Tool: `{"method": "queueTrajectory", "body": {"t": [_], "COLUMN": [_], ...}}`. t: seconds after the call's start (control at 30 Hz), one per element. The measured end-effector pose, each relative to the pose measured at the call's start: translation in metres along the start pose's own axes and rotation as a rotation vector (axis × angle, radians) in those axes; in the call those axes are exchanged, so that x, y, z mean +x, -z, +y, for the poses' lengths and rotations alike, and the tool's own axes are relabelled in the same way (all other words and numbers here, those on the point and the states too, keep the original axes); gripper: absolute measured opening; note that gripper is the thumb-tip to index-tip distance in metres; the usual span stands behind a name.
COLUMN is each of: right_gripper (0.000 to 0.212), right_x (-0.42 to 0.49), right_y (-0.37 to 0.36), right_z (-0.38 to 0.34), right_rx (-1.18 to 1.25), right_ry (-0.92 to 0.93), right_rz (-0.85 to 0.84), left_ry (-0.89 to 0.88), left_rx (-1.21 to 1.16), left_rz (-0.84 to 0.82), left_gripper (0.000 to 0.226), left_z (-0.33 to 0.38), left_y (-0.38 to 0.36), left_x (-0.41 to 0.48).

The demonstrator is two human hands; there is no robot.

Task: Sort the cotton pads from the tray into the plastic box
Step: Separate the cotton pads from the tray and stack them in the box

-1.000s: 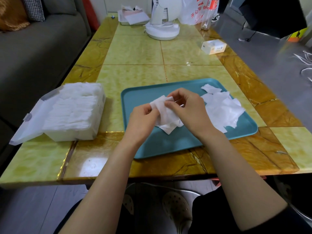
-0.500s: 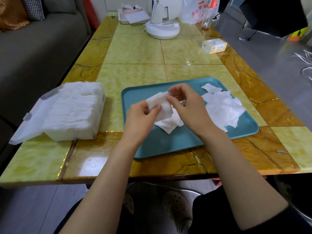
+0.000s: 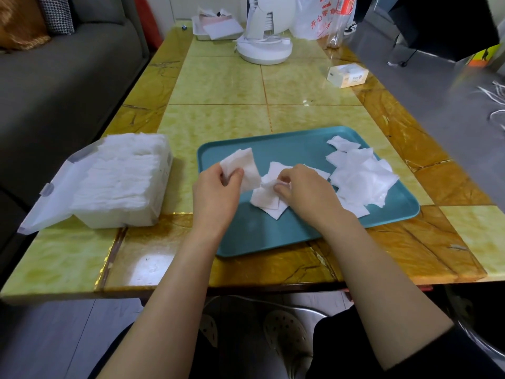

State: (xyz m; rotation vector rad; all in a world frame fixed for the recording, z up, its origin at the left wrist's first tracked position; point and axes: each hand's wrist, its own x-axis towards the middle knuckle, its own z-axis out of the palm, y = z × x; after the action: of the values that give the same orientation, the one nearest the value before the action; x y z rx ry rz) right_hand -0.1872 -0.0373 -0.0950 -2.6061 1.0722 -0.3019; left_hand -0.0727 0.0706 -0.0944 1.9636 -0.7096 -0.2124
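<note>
A teal tray [image 3: 273, 236] lies on the table in front of me. My left hand [image 3: 216, 198] holds a small stack of white cotton pads [image 3: 244, 166] lifted over the tray's left end. My right hand [image 3: 306, 195] is down on the tray, its fingertips pinching a pad in a small pile of pads [image 3: 269, 199]. A bigger loose heap of pads [image 3: 360, 176] covers the tray's right side. The clear plastic box [image 3: 123, 184] stands left of the tray, lid open to the left, packed with white pads.
A white fan base [image 3: 263, 49], a white plastic bag [image 3: 314, 17], a flat white dish with papers [image 3: 216, 28] and a small tissue pack [image 3: 347, 75] stand at the table's far end. A grey sofa [image 3: 62, 86] runs along the left edge.
My left hand has drawn its stack of pads away to the left and up. My right hand has let go of that stack and dropped onto the pads lying on the tray.
</note>
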Motion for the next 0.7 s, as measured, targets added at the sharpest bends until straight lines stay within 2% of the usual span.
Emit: {"method": "queueTrajectory", "body": {"t": [0.07,0.13,0.2,0.23,0.3,0.37,0.5,0.57,0.7], "right_gripper": [0.023,0.023,0.021,0.018,0.012,0.012,0.025,0.020,0.011], "right_x": [0.001,0.003,0.003,0.003,0.001,0.002,0.002,0.000,-0.001], "right_y": [0.001,0.006,0.011,0.012,0.012,0.012,0.019,0.023,0.023], "right_z": [-0.001,-0.004,-0.005,-0.004,-0.002,-0.001,-0.009,-0.012,-0.014], "right_rx": [0.066,0.281,0.471,0.469,0.403,0.450,0.780,0.936,0.909], "right_ry": [0.009,-0.011,-0.021,-0.013,-0.004,-0.004,-0.014,0.021,0.105], "right_rz": [0.091,0.179,0.214,0.211,0.180,0.146,0.006,-0.067,-0.109], "left_ry": [0.008,0.021,0.029,0.032,0.041,0.053,0.060,0.059,0.100], "left_rx": [-0.006,-0.005,0.011,0.017,0.021,0.017,-0.013,-0.048,-0.252], "left_rz": [0.006,0.024,0.046,0.055,0.067,0.068,0.072,0.057,-0.086], "left_gripper": [0.030,0.030,0.030,0.027,0.024,0.027,0.020,0.021,0.012], "left_z": [0.000,0.000,0.000,0.000,0.000,-0.001,-0.001,-0.001,-0.001], "left_y": [0.001,0.003,0.005,0.005,0.005,0.005,0.004,0.004,0.001], "left_x": [0.000,0.001,0.002,0.002,0.003,0.003,0.003,0.003,0.003]}}
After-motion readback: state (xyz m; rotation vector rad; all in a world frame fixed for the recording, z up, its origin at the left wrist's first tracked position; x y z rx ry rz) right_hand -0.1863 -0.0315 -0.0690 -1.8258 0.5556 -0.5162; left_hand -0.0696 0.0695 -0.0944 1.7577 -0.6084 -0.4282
